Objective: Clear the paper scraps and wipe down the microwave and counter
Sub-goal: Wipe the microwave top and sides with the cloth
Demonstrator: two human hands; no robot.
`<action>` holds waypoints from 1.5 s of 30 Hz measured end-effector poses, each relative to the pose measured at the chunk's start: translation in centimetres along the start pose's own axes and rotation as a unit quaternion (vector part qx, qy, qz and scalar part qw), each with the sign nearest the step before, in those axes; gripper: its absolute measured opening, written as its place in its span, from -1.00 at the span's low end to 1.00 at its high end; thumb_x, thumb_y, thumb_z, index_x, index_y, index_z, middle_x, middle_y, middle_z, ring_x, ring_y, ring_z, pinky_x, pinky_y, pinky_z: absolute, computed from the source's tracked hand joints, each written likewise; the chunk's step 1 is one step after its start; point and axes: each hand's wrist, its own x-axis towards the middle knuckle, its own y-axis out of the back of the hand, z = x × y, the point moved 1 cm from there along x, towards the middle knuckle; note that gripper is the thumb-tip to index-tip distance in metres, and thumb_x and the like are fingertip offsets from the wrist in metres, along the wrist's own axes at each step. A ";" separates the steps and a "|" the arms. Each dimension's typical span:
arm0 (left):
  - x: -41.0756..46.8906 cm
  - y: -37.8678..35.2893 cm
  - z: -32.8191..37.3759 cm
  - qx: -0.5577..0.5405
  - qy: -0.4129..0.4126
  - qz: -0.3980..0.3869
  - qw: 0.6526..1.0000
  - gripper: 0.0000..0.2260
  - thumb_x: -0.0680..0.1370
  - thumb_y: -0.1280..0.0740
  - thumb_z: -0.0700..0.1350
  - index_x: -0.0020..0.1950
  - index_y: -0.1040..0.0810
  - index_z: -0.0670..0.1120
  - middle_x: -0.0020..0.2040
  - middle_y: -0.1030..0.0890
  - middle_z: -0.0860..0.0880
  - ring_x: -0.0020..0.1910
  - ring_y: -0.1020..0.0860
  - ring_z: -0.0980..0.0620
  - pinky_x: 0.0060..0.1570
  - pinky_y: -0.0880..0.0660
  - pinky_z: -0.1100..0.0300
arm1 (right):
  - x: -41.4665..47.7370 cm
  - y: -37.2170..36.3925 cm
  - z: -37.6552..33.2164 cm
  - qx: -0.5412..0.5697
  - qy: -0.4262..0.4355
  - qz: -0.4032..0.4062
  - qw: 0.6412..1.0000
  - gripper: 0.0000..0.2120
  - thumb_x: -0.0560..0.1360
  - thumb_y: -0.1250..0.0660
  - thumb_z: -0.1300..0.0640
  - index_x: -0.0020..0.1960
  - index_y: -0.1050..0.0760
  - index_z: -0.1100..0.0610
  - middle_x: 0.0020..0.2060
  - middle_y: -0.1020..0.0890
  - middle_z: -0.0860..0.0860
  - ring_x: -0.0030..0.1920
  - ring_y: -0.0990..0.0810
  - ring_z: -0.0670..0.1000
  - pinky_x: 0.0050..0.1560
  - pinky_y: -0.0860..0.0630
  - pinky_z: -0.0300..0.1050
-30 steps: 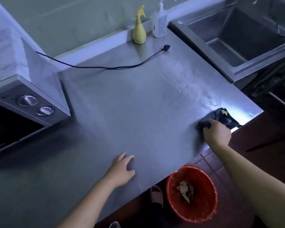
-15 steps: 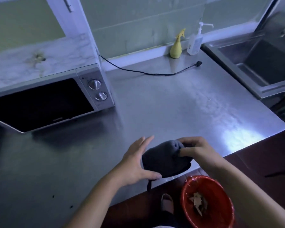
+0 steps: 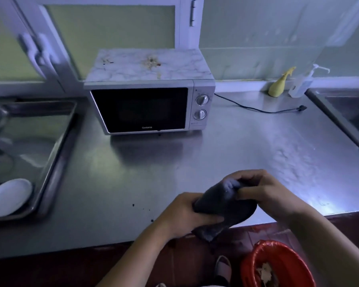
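Cloth (image 3: 226,206) bunched over counter (image 3: 247,146) edge; left hand (image 3: 187,216) grips it, right hand (image 3: 263,189) pinches top.

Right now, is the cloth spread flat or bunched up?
Bunched up: the cloth is a dark wad, gripped by the left hand and pinched by the right hand.

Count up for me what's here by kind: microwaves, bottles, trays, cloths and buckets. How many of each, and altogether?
Microwave: 1
Bottles: 2 (yellow spray bottle, clear pump bottle)
Metal tray: 1
Dark cloth: 1, gripped by the left hand and the right hand
Red bucket: 1, on the floor
Total: 6
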 end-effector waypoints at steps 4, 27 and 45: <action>-2.9 3.2 -0.7 0.004 -0.027 0.014 1.000 -0.68 0.40 -0.53 0.18 -0.03 -0.65 -0.02 -0.17 -0.69 -0.01 -0.17 -0.61 0.11 -0.15 -0.57 -0.04 | 0.7 -3.9 1.2 0.094 -0.041 0.027 0.994 -0.75 0.28 -0.41 0.33 -0.03 -0.63 0.29 -0.11 -0.67 0.27 -0.11 -0.67 0.18 -0.14 -0.62 -0.09; -4.3 8.8 -0.3 -0.421 0.024 0.099 0.901 -0.57 0.60 -0.35 0.04 0.32 -0.56 -0.26 0.24 -0.60 -0.32 0.23 -0.59 -0.24 0.10 -0.58 0.09 | 7.8 -15.8 5.3 0.434 -0.092 -0.128 0.887 -0.08 0.55 -0.06 -0.45 0.49 -0.32 0.34 0.46 -0.38 0.29 0.50 -0.35 0.20 0.46 -0.31 0.09; 5.4 6.0 -2.2 0.279 0.097 0.128 0.947 -0.22 0.37 -0.38 0.33 0.51 -0.16 0.19 0.41 -0.32 0.21 0.38 -0.33 0.19 0.34 -0.36 0.25 | 13.5 -5.4 8.8 0.468 -0.191 0.032 0.862 -0.44 0.58 -0.28 -0.18 0.41 -0.50 0.18 0.34 -0.54 0.27 0.34 -0.54 0.26 0.25 -0.55 0.17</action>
